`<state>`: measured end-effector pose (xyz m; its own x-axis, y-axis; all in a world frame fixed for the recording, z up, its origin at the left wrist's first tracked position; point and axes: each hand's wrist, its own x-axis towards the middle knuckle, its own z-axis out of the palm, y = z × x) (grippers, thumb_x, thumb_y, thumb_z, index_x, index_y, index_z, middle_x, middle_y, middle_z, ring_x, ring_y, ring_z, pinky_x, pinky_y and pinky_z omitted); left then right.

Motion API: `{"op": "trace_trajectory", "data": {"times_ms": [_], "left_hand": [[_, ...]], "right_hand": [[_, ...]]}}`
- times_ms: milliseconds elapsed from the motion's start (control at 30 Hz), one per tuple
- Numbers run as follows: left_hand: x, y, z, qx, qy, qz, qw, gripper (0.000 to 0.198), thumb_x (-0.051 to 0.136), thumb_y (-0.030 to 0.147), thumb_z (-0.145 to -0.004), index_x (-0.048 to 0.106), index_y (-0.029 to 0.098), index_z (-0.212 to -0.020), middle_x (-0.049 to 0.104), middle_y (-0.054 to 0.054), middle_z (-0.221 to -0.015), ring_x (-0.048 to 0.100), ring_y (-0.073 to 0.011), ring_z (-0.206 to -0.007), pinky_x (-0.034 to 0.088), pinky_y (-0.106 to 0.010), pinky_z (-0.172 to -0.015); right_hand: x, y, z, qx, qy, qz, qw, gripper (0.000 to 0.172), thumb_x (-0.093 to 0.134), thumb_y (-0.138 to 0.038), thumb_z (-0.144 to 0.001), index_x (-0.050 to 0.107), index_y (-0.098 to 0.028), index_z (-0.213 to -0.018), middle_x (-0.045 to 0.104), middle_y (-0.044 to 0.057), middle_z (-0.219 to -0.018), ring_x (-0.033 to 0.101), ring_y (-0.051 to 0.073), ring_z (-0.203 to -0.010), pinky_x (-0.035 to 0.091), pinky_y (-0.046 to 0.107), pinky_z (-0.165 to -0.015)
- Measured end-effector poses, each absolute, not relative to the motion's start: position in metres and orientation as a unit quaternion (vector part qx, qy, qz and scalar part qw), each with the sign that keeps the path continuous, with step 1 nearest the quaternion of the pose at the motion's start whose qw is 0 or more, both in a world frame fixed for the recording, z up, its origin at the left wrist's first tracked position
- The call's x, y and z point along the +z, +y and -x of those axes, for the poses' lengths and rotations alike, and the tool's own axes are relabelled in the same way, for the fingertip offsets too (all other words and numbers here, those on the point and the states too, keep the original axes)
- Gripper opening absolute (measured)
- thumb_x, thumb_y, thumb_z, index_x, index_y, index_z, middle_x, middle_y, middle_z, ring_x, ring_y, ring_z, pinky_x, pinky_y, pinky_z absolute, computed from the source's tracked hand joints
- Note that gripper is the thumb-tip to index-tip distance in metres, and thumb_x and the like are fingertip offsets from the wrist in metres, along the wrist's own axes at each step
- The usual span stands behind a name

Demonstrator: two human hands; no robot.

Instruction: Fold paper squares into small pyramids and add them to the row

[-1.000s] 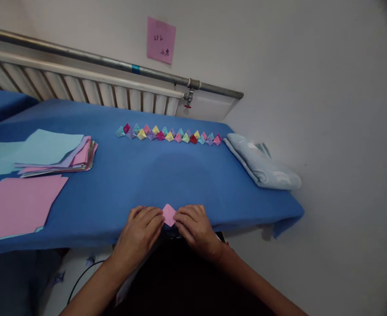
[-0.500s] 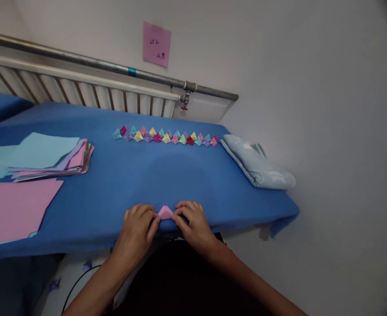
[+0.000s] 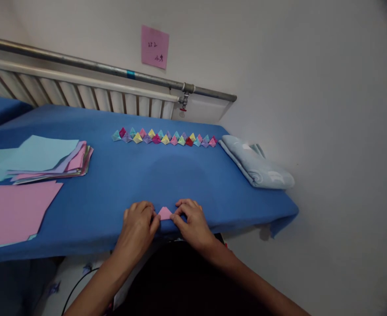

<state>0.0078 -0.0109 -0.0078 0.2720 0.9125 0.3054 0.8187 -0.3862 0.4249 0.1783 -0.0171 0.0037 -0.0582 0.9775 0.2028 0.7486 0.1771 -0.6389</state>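
A small piece of folded pink paper [image 3: 165,213] lies near the front edge of the blue-covered table [image 3: 114,197]. My left hand [image 3: 139,224] pinches its left corner between thumb and fingers. On the other side, my right hand [image 3: 192,222] grips the right corner the same way. The paper's middle shows between the hands, with a notched peak at the top; its corners are hidden under the fingertips.
Several colourful folded paper pieces [image 3: 165,139] form a zigzag row at the back. Stacked coloured sheets [image 3: 45,153] and pink sheets [image 3: 16,213] lie left. A folded pale-blue cloth [image 3: 256,162] sits right. Behind stand a radiator [image 3: 88,96] and a metal pipe [image 3: 98,66].
The paper's front face looks flatter, with the inner fold line seen before no longer showing. Both hands keep their hold at the corners; the view has shifted slightly.
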Motion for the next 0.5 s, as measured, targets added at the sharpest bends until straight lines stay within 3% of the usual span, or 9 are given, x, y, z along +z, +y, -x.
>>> {"op": "trace_trajectory", "data": {"times_ms": [500], "left_hand": [[-0.0044,-0.0084,-0.0122,0.203,0.582,-0.783,0.083,0.021,0.049,0.025,-0.085,0.065,0.016,-0.077,0.065,-0.008,-0.093,0.053,-0.0249,-0.089,0.038,-0.037,-0.075]], "right_hand": [[-0.0028,-0.0150,-0.1790,0.159,-0.715,0.612,0.298,0.018,0.066,-0.017,-0.077,0.054,-0.019,-0.063,0.063,0.003,-0.097,0.053,0.019,-0.095,0.034,0.034,-0.082]]}}
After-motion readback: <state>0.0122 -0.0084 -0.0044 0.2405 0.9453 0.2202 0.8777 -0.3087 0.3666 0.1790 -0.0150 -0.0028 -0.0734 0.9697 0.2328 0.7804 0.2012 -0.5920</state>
